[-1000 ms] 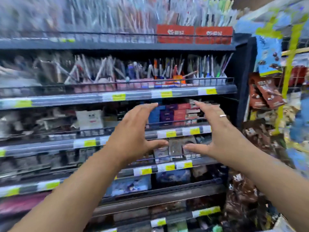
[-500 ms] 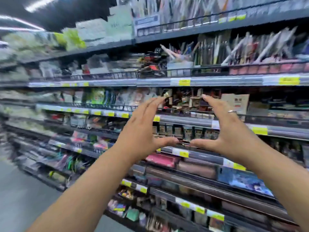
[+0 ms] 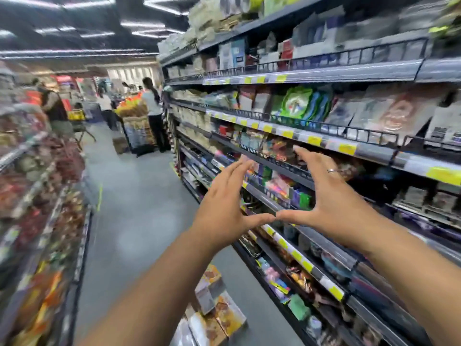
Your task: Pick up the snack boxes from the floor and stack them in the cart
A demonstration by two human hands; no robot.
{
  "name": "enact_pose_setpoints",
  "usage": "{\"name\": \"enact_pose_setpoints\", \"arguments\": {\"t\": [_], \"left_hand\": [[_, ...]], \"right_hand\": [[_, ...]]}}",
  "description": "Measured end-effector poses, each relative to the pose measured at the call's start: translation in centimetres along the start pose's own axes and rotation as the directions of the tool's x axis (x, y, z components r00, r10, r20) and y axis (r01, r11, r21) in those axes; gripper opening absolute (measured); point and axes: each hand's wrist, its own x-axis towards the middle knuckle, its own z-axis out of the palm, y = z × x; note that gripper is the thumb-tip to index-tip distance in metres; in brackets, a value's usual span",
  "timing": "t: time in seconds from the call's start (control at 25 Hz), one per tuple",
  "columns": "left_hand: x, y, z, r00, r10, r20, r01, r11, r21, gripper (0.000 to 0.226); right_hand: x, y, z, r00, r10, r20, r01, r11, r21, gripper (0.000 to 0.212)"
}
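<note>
A grey floor [image 3: 139,221] runs down a store aisle, with long shelves [image 3: 324,136] of packaged goods along the right side and blurred shelves of snacks along the left edge. Far down the aisle, near the right shelves, a person in a white top [image 3: 153,113] stands beside a loaded cart [image 3: 136,128]; other people show farther back on the left, too blurred to tell more.

Both arms reach forward at mid-frame, in front of the right shelves. The left hand [image 3: 224,208] and the right hand [image 3: 326,196] are both spread open and hold nothing. The palms face away, the fingers point up, and the two thumb tips meet or nearly meet between the hands, making a frame-like gap. A ring [image 3: 333,170] sits on one finger of the right hand.

The snack boxes [image 3: 214,310] lie on the floor at the bottom edge, near the foot of the right shelves, in a loose pile of orange-brown and white cartons. They are well below both hands, under the left forearm, touching neither hand.
</note>
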Motion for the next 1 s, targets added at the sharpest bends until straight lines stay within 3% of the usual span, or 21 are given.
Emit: {"name": "enact_pose_setpoints", "arguments": {"t": [0.2,0.48,0.68,0.88,1.0], "left_hand": [[1.9,-8.1,1.9,0.98,-0.199,-0.023,0.2,0.971,0.131,0.105],[-0.1,-21.5,4.2,0.874,-0.484,-0.046,0.485,0.858,0.171,0.102],[-1.6,-35.2,6.4,0.763,-0.646,0.02,0.635,0.755,0.164,0.102],[-3.3,-48.4,8.6,0.684,-0.714,0.148,0.692,0.7,0.178,0.1],[-5.5,-55.6,11.5,0.575,-0.787,0.223,0.765,0.614,0.194,0.101]], "right_hand": [[10.1,3.2,7.9,0.985,-0.095,0.145,0.083,0.993,0.089,0.114],[19.9,5.3,22.3,0.915,-0.139,0.379,0.087,0.985,0.151,0.116],[25.9,5.0,36.3,0.869,-0.087,0.487,0.023,0.99,0.136,0.116],[30.3,4.8,50.0,0.831,0.004,0.556,-0.072,0.992,0.102,0.116],[31.6,6.1,58.2,0.776,0.073,0.627,-0.144,0.988,0.063,0.115]]}}
